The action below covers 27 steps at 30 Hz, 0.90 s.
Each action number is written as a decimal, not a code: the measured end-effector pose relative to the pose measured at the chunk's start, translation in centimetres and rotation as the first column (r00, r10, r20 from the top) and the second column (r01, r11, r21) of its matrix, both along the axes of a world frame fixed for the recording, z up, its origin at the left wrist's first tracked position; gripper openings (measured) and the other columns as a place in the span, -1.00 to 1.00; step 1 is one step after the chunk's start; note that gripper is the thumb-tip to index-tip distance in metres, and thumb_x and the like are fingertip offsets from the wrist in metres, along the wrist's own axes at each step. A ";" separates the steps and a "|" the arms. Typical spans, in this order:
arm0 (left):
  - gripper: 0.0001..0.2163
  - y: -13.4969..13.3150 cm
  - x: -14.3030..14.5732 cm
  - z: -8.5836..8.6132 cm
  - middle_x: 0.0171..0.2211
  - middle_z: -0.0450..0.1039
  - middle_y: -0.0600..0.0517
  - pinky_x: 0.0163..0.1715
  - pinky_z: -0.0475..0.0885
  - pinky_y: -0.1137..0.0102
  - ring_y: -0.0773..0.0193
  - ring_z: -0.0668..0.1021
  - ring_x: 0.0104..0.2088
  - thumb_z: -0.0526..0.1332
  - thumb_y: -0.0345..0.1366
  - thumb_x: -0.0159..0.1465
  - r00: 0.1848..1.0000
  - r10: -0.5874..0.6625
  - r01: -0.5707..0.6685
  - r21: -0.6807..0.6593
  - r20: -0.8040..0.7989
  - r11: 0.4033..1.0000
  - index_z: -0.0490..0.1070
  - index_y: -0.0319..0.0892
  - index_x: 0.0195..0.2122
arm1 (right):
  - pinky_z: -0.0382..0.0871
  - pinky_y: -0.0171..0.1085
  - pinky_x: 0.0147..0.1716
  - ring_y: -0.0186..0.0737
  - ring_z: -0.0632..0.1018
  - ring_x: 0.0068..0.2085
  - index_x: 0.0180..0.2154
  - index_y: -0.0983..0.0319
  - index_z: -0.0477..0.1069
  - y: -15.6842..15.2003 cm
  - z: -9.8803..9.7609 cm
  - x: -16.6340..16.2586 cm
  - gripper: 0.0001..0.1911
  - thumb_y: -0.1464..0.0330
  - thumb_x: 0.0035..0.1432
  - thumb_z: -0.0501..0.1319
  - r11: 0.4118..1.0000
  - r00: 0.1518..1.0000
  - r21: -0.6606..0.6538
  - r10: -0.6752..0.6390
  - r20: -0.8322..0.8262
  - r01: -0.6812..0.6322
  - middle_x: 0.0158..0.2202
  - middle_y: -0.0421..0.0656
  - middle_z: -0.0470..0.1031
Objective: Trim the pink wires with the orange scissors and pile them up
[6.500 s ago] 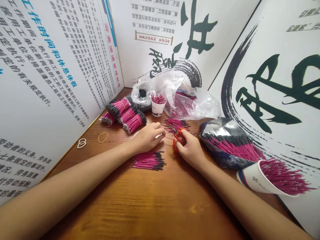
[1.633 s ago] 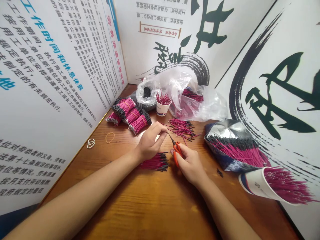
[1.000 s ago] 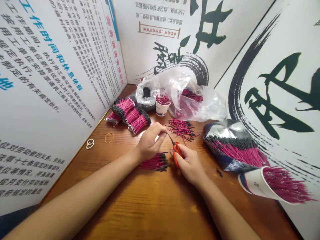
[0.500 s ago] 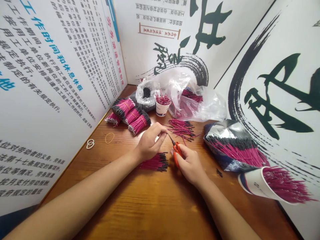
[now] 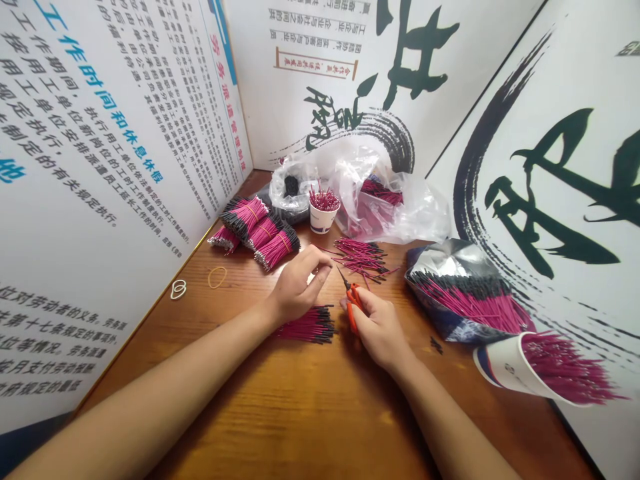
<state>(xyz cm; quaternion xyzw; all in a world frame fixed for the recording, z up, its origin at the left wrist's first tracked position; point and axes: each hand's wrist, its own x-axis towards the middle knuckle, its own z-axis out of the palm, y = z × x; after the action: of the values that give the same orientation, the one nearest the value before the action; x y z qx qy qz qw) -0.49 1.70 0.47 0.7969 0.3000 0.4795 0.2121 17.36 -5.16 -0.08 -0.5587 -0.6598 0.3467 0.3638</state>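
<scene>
My right hand (image 5: 380, 327) is closed round a small pair of scissors (image 5: 353, 310) with orange handles. Their dark pointed blades aim up and left, a little apart from the fingertips of my left hand (image 5: 303, 280). Thumb and forefinger of that left hand are pinched together; whatever sits between them is too small or hidden to name. Beneath and beside it lies a row of pink wires (image 5: 310, 325) with black ends, partly covered by the hand. Just beyond both hands is a loose pile of similar wires (image 5: 360, 257).
Rubber-banded wire bundles (image 5: 260, 230) are stacked at back left, near rubber bands (image 5: 217, 277). A paper cup (image 5: 324, 220) of wires stands before plastic bags (image 5: 400, 220). On the right are an open foil bag (image 5: 450, 257) of wires and a tilted cup (image 5: 505, 363). Printed panels surround the table (image 5: 300, 413).
The scissors' tip has drawn slightly away from my left fingertips, leaving a small gap. Both hands otherwise stay almost in place, and the whole view has shifted a little.
</scene>
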 end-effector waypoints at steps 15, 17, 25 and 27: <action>-0.90 0.0 0.0 0.1 -0.36 0.32 0.02 -0.28 0.33 0.36 0.29 0.39 -0.32 0.05 -0.35 0.38 1.000 0.003 -0.003 0.001 -0.014 1.000 0.30 -0.17 -0.28 | 0.06 -0.35 -0.51 -0.34 0.28 -0.53 -0.50 0.19 0.18 0.0 0.0 0.0 -0.71 0.26 0.26 0.10 1.000 0.999 0.009 0.014 0.038 -0.014 -0.58 -0.31 0.22; -0.89 0.0 0.0 0.1 -0.36 0.32 0.03 -0.28 0.33 0.37 0.29 0.38 -0.33 0.05 -0.35 0.38 1.000 0.010 -0.010 -0.010 -0.007 1.000 0.30 -0.17 -0.29 | 0.06 -0.35 -0.51 -0.34 0.28 -0.52 -0.50 0.19 0.18 0.0 0.0 0.0 -0.71 0.26 0.26 0.10 1.000 0.999 0.009 0.007 0.039 -0.007 -0.58 -0.30 0.23; -0.89 -0.1 0.0 0.1 -0.36 0.32 0.03 -0.28 0.33 0.37 0.30 0.38 -0.32 0.04 -0.37 0.38 1.000 0.001 -0.001 -0.013 0.004 1.000 0.31 -0.18 -0.28 | 0.08 -0.36 -0.51 -0.35 0.28 -0.52 -0.49 0.19 0.22 0.0 -0.1 -0.1 -0.74 0.28 0.25 0.11 1.000 0.999 0.015 0.018 0.052 -0.019 -0.57 -0.31 0.23; -0.89 0.0 0.0 0.2 -0.36 0.33 0.02 -0.28 0.33 0.37 0.29 0.39 -0.32 0.04 -0.37 0.38 1.000 0.009 -0.009 -0.006 -0.004 1.000 0.31 -0.17 -0.28 | 0.09 -0.37 -0.50 -0.35 0.29 -0.52 -0.49 0.19 0.22 0.0 0.0 -0.1 -0.74 0.28 0.25 0.11 1.000 0.998 0.021 0.018 0.056 -0.019 -0.57 -0.31 0.23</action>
<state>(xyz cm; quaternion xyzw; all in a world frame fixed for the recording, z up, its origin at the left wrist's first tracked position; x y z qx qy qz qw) -0.53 1.67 0.62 0.7959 0.3054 0.4779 0.2120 17.28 -5.18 -0.08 -0.5582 -0.6785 0.3270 0.3481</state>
